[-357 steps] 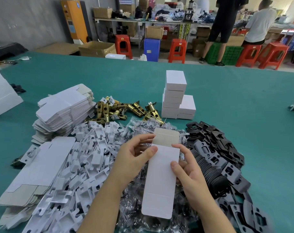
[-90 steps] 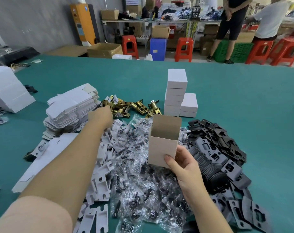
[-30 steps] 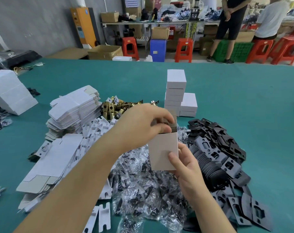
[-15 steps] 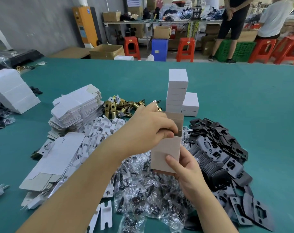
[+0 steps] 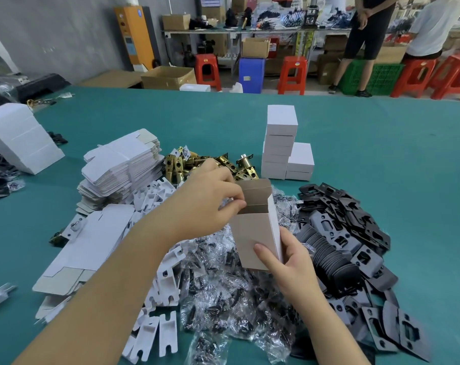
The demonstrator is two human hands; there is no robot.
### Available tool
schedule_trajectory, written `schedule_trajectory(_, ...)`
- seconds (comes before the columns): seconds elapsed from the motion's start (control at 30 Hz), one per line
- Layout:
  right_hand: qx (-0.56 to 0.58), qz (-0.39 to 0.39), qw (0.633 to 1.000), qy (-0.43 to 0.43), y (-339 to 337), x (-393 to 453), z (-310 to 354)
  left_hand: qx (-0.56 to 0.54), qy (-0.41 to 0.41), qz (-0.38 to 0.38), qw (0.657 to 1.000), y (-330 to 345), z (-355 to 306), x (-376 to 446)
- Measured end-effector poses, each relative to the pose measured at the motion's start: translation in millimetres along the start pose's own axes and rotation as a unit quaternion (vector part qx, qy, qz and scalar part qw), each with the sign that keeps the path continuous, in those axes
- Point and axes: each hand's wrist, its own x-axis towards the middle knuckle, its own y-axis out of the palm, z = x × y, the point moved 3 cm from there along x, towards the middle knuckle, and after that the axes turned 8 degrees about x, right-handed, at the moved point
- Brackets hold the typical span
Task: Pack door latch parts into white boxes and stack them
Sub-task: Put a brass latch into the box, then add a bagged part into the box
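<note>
An open white box (image 5: 252, 238) stands upright above the parts piles, its brown inside and raised top flap showing. My right hand (image 5: 286, 267) grips its lower right corner, thumb across the front. My left hand (image 5: 205, 198) is at the box's open top, with thumb and fingertips pinched together at the left rim. What lies inside the box is hidden. Brass door latches (image 5: 181, 164) lie in a heap behind my left hand. A stack of closed white boxes (image 5: 280, 143) stands beyond, with a lower pile beside it.
On the green table (image 5: 381, 154) lie flat box blanks (image 5: 123, 164), white plastic inserts (image 5: 155, 335), clear screw bags (image 5: 223, 285) and black metal plates (image 5: 350, 233). More white boxes (image 5: 18, 138) lean at the far left. People and red stools are behind the table.
My left hand fetched something from the latch heap and brought it into the box's opening. It has now drawn back to the left rim, uncovering the opening. My right hand kept holding the box.
</note>
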Motion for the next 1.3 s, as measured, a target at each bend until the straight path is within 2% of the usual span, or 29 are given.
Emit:
schedule_trajectory(0.13, -0.056, -0.006, 0.998, -0.014, -1, -2, -1, -0.036, -0.070, -0.015, 0.997, -3, 23, -5)
schedule_trajectory(0.23, -0.080, -0.011, 0.996, -0.034, -1, -3, 1, -0.006, -0.153, 0.012, 0.988, 0, 50, -10)
schedule_trajectory(0.4, -0.071, -0.023, 0.997, -0.037, -1, -2, 2, 0.119, -0.255, 0.126, 0.951, 14, 91, -24)
schedule_trajectory(0.57, -0.068, -0.030, 0.997, -0.036, -1, -2, 1, 0.181, -0.281, 0.257, 0.907, 26, 110, -41)
schedule_trajectory(0.7, -0.073, -0.047, 0.996, -0.026, -4, -1, -2, 0.182, -0.289, 0.302, 0.890, 32, 109, -47)
schedule_trajectory(0.9, -0.078, -0.051, 0.996, -0.018, -5, -1, -5, 0.201, -0.289, 0.310, 0.883, 37, 101, -51)
schedule_trajectory(1.17, -0.041, -0.045, 0.998, -0.007, -4, -1, -3, 0.172, -0.275, 0.288, 0.901, 29, 97, -55)
schedule_trajectory(1.3, -0.005, -0.025, 1.000, 0.002, -4, 0, -2, 0.112, -0.259, 0.212, 0.936, 12, 85, -49)
